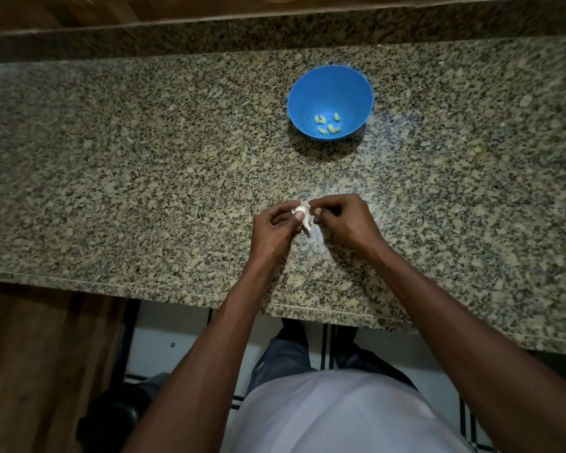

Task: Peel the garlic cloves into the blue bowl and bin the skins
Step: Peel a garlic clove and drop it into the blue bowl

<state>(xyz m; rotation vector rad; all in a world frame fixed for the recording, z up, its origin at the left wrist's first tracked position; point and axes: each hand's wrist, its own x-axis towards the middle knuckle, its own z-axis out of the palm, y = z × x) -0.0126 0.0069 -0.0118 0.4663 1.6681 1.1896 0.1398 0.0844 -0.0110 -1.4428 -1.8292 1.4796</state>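
Five peeled cloves (328,123) in the blue bowl (311,83) on granite countertop (144,165).

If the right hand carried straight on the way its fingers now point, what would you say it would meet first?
The right hand points left, so it would probably meet the garlic it is already pinching, then the left hand just behind it. The blue bowl lies off that line.

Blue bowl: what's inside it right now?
The bowl holds a few peeled cloves, about five or six, loose on its bottom. No skins show in it. The near wall hides a strip of the floor, so a clove could lie unseen there.
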